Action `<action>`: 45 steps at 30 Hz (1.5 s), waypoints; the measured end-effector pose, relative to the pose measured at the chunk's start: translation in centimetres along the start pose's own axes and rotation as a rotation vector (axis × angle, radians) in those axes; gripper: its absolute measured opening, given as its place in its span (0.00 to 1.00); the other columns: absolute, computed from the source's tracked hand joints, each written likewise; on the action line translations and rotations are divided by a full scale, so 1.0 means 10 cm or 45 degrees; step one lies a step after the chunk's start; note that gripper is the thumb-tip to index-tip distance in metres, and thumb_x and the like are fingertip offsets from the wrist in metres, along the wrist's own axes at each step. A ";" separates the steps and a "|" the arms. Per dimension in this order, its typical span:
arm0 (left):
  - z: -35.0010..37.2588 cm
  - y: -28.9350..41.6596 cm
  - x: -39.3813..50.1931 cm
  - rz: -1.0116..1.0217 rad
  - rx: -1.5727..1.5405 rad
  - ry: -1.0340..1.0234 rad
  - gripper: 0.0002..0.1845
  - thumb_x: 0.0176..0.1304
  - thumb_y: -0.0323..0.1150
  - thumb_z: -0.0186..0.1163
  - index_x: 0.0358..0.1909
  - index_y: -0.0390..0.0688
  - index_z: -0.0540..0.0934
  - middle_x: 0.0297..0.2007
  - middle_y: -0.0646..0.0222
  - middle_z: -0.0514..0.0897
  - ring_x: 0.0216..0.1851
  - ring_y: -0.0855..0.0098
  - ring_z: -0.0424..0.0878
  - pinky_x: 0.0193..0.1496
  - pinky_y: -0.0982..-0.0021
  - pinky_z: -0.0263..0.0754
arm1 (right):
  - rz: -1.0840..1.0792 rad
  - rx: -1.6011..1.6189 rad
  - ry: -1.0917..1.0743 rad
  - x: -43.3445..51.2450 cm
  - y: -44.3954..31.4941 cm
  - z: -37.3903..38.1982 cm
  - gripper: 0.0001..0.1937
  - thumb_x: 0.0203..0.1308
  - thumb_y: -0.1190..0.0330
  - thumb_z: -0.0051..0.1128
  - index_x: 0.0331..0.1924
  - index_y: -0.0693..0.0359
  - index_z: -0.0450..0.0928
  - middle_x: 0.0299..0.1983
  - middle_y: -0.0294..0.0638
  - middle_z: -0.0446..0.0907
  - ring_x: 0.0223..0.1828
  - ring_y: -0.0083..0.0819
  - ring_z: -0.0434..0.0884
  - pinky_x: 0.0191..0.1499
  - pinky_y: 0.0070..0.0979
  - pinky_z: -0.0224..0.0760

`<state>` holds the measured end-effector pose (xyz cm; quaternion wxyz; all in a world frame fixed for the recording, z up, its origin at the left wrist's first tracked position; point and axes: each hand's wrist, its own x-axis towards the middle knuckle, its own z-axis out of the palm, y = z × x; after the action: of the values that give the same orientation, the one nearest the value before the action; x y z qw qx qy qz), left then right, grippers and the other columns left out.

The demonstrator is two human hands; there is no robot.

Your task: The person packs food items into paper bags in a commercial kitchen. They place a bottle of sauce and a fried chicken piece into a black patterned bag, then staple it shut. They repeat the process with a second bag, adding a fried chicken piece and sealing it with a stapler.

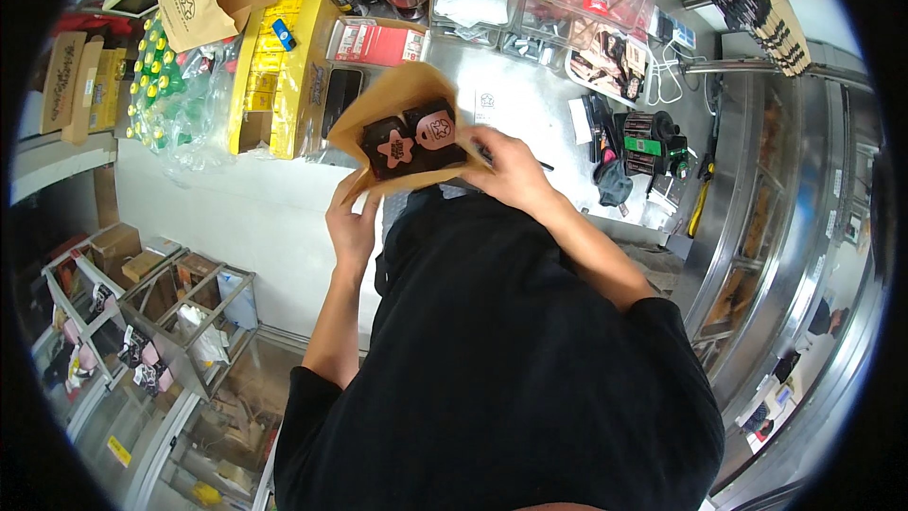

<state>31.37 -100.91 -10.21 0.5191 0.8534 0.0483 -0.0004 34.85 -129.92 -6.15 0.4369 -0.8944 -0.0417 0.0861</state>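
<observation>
A brown kraft paper bag [410, 79] is held with its mouth towards me, close in front of my black shirt. Inside it sit two dark packages side by side; the left package [379, 165] bears a pink star-shaped label and the right package [454, 151] a rounded pink label with printing. My left hand [352, 227] grips the bag's lower left edge between thumb and fingers. On the opposite side, my right hand [512, 169] pinches the bag's right edge. Something small and dark shows by the right fingers, too hidden to name.
Beyond the bag stretches a steel counter [525, 96]. Along it stand a yellow carton [278, 85], a box of red-and-white packets [379, 42], clear plastic bins [489, 7] and a tray of pink-and-black packets [608, 64]. Green bottles [150, 78] stand left; a wire-sided rack [188, 284] is lower left.
</observation>
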 end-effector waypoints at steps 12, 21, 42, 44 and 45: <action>-0.28 -0.08 0.91 0.286 0.059 -0.439 0.13 0.57 0.24 0.79 0.45 0.38 0.92 0.56 0.58 0.89 0.56 0.61 0.88 0.58 0.65 0.82 | -0.665 0.151 -0.221 0.83 0.15 -0.23 0.10 0.55 0.67 0.76 0.40 0.60 0.91 0.57 0.47 0.87 0.55 0.46 0.88 0.58 0.39 0.80; -0.21 -0.29 0.67 0.043 -0.101 -0.263 0.23 0.58 0.26 0.81 0.55 0.35 0.87 0.52 0.61 0.90 0.52 0.69 0.87 0.57 0.69 0.81 | -0.209 0.398 0.180 0.19 0.40 0.06 0.25 0.54 0.73 0.82 0.58 0.58 0.87 0.46 0.41 0.92 0.46 0.31 0.89 0.59 0.36 0.79; -0.21 -0.23 0.59 0.520 0.062 -0.846 0.24 0.60 0.22 0.71 0.60 0.44 0.89 0.61 0.66 0.90 0.72 0.58 0.80 0.81 0.55 0.67 | -0.714 0.011 -0.214 0.09 0.63 -0.14 0.21 0.51 0.80 0.67 0.51 0.57 0.92 0.47 0.39 0.92 0.58 0.44 0.85 0.66 0.40 0.74; -0.22 -0.24 0.46 0.297 -0.029 -0.888 0.18 0.65 0.24 0.69 0.57 0.41 0.90 0.60 0.62 0.90 0.72 0.57 0.80 0.85 0.51 0.57 | -0.614 0.117 -0.346 0.00 0.60 -0.20 0.22 0.51 0.79 0.68 0.53 0.57 0.91 0.48 0.42 0.92 0.60 0.47 0.85 0.64 0.41 0.76; -0.21 -0.24 0.36 0.303 -0.011 -0.936 0.18 0.65 0.23 0.69 0.56 0.43 0.90 0.60 0.63 0.90 0.72 0.56 0.80 0.85 0.50 0.56 | -0.542 0.121 -0.465 -0.04 0.58 -0.21 0.22 0.52 0.78 0.69 0.54 0.57 0.90 0.49 0.43 0.92 0.61 0.49 0.85 0.64 0.42 0.77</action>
<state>34.69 -97.71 -11.55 0.5017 0.7938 -0.2403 -0.2460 34.82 -135.21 -9.39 0.4718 -0.8138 -0.3024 0.1538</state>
